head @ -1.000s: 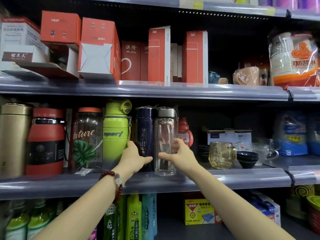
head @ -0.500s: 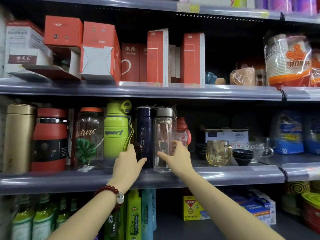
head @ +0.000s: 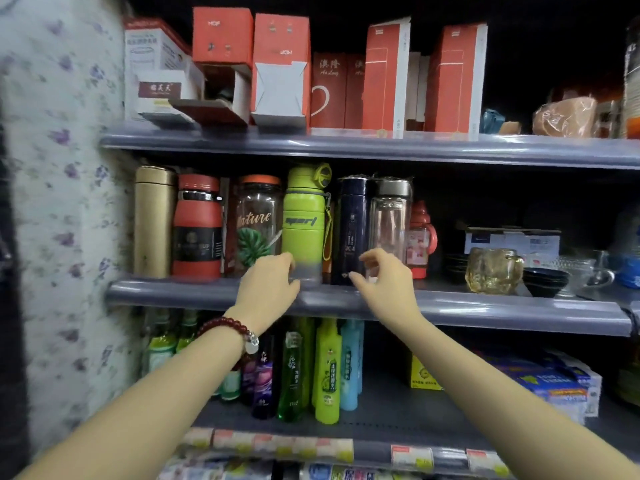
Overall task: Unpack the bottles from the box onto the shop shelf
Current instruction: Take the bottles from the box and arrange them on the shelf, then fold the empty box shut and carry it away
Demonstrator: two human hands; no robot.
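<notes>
Fingers [head: 369, 259] on your right hand [head: 386, 285] are loosely curled with nothing between them, hanging just in front of the clear glass bottle [head: 389, 223] at the shelf [head: 485, 308] edge, and I can't quite tell if a fingertip is brushing the glass or not. Your left hand [head: 266, 289] is at the foot of the lime green sport bottle [head: 304, 226], fingers bent over by its base, but the picture is smeary there, so honestly can't say if you're gripping it or just resting beside it. As for progress, looks pretty far along to me: the middle shelf already has a full row standing upright side by side, gold flask [head: 154, 220], red bottle [head: 197, 226], the "nature" bottle [head: 258, 223], the green one, a navy bottle [head: 353, 230], then the clear one, with a small red-capped bottle [head: 420, 237] tucked behind on the right. The box you're unpacking from isn't in view at all, so no way to know how many are left in it. My guess is you're just squaring up the row here. To the right there's an amber glass mug [head: 493, 273] and dark bowls [head: 545, 280], so space for more bottles is tight.
</notes>
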